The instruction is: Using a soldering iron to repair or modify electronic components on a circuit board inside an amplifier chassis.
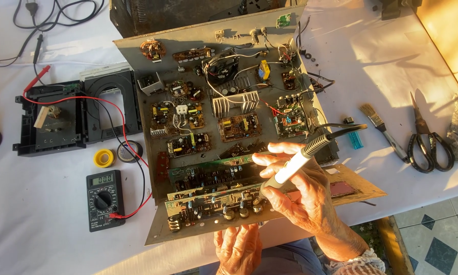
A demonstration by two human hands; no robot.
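- White cloth [45, 224] covers the table, and low sunlight falls over it from the right side; a tiled floor [438, 229] shows at the lower right corner.
- In the middle lies a grey metal chassis [137, 56], opened flat, with many small circuit boards, a finned heatsink [234, 104] and loose wires on it.
- The right hand [300, 193] grasps a white soldering iron [295, 165] like a pen; its tip points down to the green board [213, 201] at the near edge of the chassis. It seems to touch the board, but the fingers hide the exact spot.
- The left hand [239, 247] is under the near edge of the chassis with bent fingers; I cannot tell if it grips the metal or only supports it.
- On the left side are a black multimeter [104, 199] with a red lead [132, 153], a yellow tape roll [104, 158] and a black plastic frame [76, 117].
- On the right side, well apart from the hands, lie a brush [384, 130] and black scissors [427, 140].
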